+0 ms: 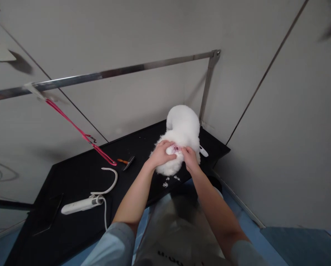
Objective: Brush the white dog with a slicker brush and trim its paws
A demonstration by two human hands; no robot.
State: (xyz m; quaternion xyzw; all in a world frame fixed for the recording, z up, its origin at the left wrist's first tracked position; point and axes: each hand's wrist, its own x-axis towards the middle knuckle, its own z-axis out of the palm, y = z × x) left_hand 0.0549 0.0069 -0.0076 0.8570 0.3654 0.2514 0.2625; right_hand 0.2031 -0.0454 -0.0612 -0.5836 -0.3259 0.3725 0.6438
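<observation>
A fluffy white dog [183, 120] is on the black table, its back rounded toward the wall and its fluffy near end toward me. My left hand [162, 154] grips the fur on the left of a small pink-and-dark spot [176, 148], thumb and fingers apart around white fluff. On the spot's right side, my right hand [189, 157] is closed on fur, with the fingertips close to the spot. Whether the spot is an ear opening, I cannot tell. Loose white tufts [165, 184] lie on the table just below the dog.
On the black table [79, 173] lie a slicker brush [128, 162] with an orange handle, a white corded clipper-like device [82, 205] and a white tool [203, 151] right of the dog. A pink leash [71, 123] hangs from the metal bar [121, 72]. Walls stand behind and right.
</observation>
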